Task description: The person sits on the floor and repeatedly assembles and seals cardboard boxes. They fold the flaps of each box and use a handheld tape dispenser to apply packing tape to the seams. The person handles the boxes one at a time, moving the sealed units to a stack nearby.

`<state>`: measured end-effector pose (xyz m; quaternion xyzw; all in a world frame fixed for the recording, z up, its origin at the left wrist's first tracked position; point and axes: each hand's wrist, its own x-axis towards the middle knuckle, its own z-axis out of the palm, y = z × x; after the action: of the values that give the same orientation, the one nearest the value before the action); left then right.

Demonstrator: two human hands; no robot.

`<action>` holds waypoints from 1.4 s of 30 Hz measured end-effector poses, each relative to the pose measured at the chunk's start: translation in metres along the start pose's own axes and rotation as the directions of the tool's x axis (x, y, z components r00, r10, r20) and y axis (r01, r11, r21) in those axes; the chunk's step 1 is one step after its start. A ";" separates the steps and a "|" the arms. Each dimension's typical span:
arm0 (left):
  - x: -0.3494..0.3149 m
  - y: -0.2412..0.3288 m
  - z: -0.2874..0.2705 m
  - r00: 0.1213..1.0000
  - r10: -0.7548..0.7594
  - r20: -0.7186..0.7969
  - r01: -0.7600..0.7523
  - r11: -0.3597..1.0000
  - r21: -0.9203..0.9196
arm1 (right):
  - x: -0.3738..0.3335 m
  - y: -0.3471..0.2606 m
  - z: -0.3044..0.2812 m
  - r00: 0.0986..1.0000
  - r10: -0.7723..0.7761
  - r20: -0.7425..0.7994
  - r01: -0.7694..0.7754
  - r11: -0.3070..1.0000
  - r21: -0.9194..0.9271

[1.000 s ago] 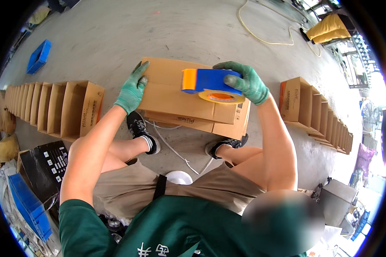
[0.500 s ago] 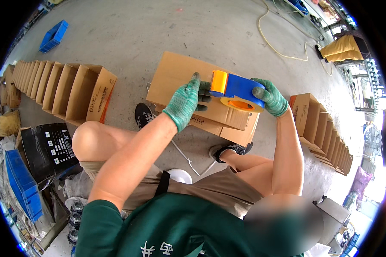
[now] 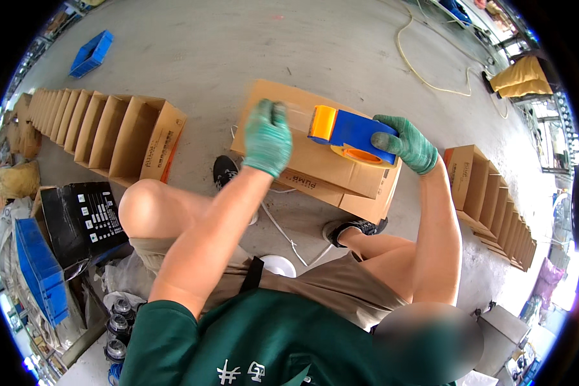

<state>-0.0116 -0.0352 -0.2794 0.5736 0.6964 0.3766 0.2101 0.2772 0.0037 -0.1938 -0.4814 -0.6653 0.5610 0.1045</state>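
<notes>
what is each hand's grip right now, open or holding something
Left hand: motion-blurred, looks curled; whether it holds anything cannot be told.
Right hand: closed on the blue tape dispenser.

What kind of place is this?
It looks like a workshop or packing area: there are rows of open boxes on a bare concrete floor, a blue tape dispenser in the right hand, and a blue crate.

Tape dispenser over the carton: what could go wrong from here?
The left hand, near the orange end of the tape dispenser in the right hand, might catch on it. The white cord on the floor between the shoes could snag a foot.
</notes>
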 end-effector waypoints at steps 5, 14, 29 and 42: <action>0.053 -0.068 -0.049 0.871 -0.484 0.080 0.426 0.665 -0.614 | 0.016 -0.022 0.015 0.999 -0.017 -0.044 0.018 1.000 0.017; 0.061 -0.144 -0.036 0.835 -0.425 0.349 0.547 0.708 -0.446 | 0.033 -0.033 0.034 0.994 0.023 -0.105 -0.031 0.997 -0.077; 0.058 -0.083 -0.024 0.855 0.119 0.505 0.055 0.947 -0.316 | 0.029 -0.043 0.027 0.993 0.122 -0.002 -0.122 0.988 -0.096; 0.059 -0.086 -0.027 0.862 0.105 0.496 0.049 0.957 -0.287 | -0.142 0.041 -0.095 0.778 0.540 -0.320 -0.624 0.722 -0.298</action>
<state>-0.1013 0.0091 -0.3201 0.6252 0.5455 0.3137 0.4616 0.4367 -0.0461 -0.1385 -0.7338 -0.5614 0.3676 -0.1058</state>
